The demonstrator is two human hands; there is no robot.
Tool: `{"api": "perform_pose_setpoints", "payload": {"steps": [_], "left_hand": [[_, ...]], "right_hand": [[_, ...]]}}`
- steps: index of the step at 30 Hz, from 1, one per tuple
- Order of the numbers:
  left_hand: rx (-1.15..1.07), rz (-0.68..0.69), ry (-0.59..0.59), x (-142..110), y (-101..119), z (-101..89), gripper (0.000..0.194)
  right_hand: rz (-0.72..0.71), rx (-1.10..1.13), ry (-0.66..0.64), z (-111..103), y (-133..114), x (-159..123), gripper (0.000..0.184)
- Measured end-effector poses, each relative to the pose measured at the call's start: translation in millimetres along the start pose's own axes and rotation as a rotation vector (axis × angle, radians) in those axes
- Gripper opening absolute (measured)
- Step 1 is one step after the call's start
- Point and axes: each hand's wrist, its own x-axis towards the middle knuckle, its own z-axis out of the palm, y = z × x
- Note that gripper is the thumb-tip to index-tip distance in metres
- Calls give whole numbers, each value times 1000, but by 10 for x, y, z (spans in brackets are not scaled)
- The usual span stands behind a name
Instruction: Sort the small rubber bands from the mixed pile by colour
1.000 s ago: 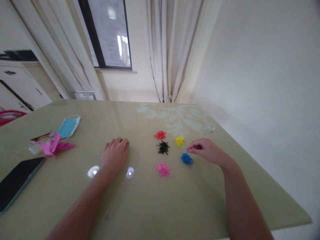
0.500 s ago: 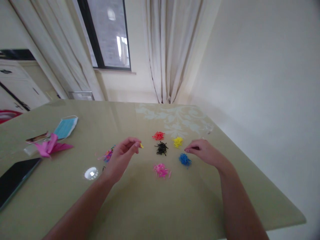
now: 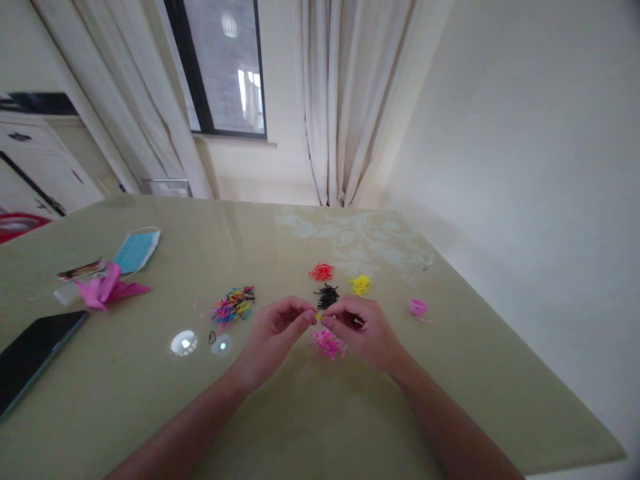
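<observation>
My left hand (image 3: 277, 337) and my right hand (image 3: 364, 330) meet fingertip to fingertip over the middle of the table. A tiny yellow rubber band (image 3: 319, 317) shows between the two pinches. Another bit of yellow (image 3: 359, 321) shows beneath my right fingers. Close behind the fingers lies a pile of black rubber bands (image 3: 328, 295), and a pink pile (image 3: 329, 343) is just in front. Red bands (image 3: 321, 271) and yellow bands (image 3: 360, 285) sit farther back. The blue pile is hidden by my right hand. Left of my left hand is a mixed-colour pile (image 3: 233, 307).
A black loop (image 3: 212, 337) lies beside two clear shiny round pieces. On the left are a phone (image 3: 40, 353), a pink folded-paper shape (image 3: 107, 288) and a blue face mask (image 3: 136, 251). A pink tangle (image 3: 419, 307) lies to the right, near the wall side.
Both hands have come together at the middle, the left moving right with the yellow band, the right moving left. The mixed pile and pink tangle are uncovered; the blue pile is now covered.
</observation>
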Motion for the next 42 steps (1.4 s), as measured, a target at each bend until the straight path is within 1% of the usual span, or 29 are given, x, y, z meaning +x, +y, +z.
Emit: {"api": "perform_pose_setpoints", "payload": {"steps": [4,7,12,18,23,26,28,30,33,35,36,37,39,42], "left_hand": [[-13,-13,-27,-10,34,5,32],[-12,-3,-31,-22,51,15,33],[4,12,-21,-24,57,10,35],[22,8,-22,-27,83,5,36],[42,19,-18,-26,70,5,34],[105,37,-18,29,-3,-61,31],[223,47,18,99,-68,-158,28],[430,66,86,180,-130,-297,26],[936,99,146,276,-189,-540,24],[1259,67,202,303,-205,-686,29],[1376,34,213,307,-209,-746,32],[1464,-5,217,308,-211,-794,34],[1555,-73,197,310,-211,-860,35],[1579,-113,153,326,-200,-897,36]], "right_hand": [[22,32,31,-48,25,6,22],[26,43,47,-56,13,3,26],[23,60,31,-41,-16,-8,35],[34,63,25,-40,-8,-18,39],[32,57,10,-29,17,-16,35],[48,40,20,-41,73,18,33],[71,11,71,-94,152,63,34],[105,-19,159,-194,268,118,37],[157,-78,311,-402,484,190,40],[184,-165,388,-533,624,218,42],[194,-218,416,-585,685,226,43],[202,-270,428,-625,738,231,43],[211,-366,417,-666,823,238,43],[216,-514,349,-655,902,252,36]]}}
